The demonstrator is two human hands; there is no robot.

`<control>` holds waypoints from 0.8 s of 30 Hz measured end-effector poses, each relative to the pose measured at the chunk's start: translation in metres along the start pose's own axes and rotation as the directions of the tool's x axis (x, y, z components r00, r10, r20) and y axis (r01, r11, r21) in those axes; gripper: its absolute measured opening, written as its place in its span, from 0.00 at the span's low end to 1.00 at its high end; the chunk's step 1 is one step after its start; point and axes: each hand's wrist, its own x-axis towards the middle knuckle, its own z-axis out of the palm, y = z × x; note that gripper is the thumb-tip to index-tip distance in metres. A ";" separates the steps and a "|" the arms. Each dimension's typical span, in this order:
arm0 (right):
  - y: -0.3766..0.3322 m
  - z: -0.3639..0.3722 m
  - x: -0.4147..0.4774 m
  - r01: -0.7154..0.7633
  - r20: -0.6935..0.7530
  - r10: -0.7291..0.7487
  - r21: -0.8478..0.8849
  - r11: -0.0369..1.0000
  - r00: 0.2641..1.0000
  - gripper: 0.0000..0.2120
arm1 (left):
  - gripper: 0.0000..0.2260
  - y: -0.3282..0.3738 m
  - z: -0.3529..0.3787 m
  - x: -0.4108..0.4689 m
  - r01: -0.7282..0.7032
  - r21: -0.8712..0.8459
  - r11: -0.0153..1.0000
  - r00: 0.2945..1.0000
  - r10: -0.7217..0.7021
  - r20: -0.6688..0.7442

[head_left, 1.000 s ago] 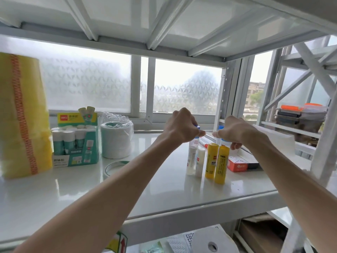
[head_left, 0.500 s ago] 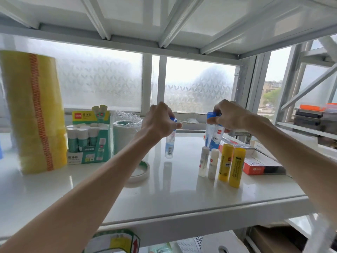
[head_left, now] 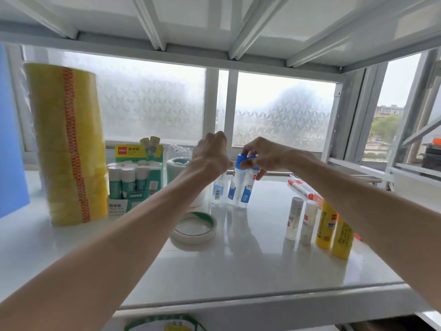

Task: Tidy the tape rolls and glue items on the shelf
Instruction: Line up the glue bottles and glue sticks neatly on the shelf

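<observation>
My left hand [head_left: 211, 155] grips the top of a clear liquid glue bottle [head_left: 218, 191] standing on the white shelf [head_left: 238, 263]. Right beside it, my right hand [head_left: 261, 157] holds the blue caps of two more glue bottles [head_left: 239, 189], their bases on or just above the shelf. A flat white tape roll [head_left: 194, 229] lies in front of them. At the right stand two small white glue sticks [head_left: 301, 220] and two yellow glue sticks [head_left: 334, 230].
A tall stack of yellow tape rolls [head_left: 69, 144] stands at the left, next to a green box of glue sticks [head_left: 133, 180] and a wrapped white tape roll [head_left: 177, 167]. Red-and-white pens [head_left: 301, 188] lie at the back right. A blue panel [head_left: 10, 139] fills the far left edge.
Both hands moved left across the shelf with their bottles and came together. The bottles, held higher before, are now down at the shelf surface behind the flat tape roll.
</observation>
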 end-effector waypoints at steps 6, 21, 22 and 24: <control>-0.009 0.007 0.008 0.015 0.043 -0.015 -0.008 1.000 0.999 0.15 | 0.10 -0.006 -0.002 0.009 0.009 0.019 1.000 0.996 -0.010 0.090; -0.011 0.006 0.001 -0.047 -0.019 0.045 -0.109 0.993 0.999 0.10 | 0.14 -0.008 -0.001 0.005 -0.089 -0.074 0.993 0.991 0.096 0.091; -0.011 0.008 0.002 -0.043 -0.034 0.040 -0.109 0.993 0.999 0.10 | 0.14 -0.008 -0.001 0.004 -0.090 -0.063 0.994 0.992 0.095 0.084; -0.009 0.011 0.006 -0.034 -0.045 0.030 -0.094 0.995 0.999 0.13 | 0.14 -0.008 -0.001 0.004 -0.089 -0.044 0.995 0.993 0.092 0.072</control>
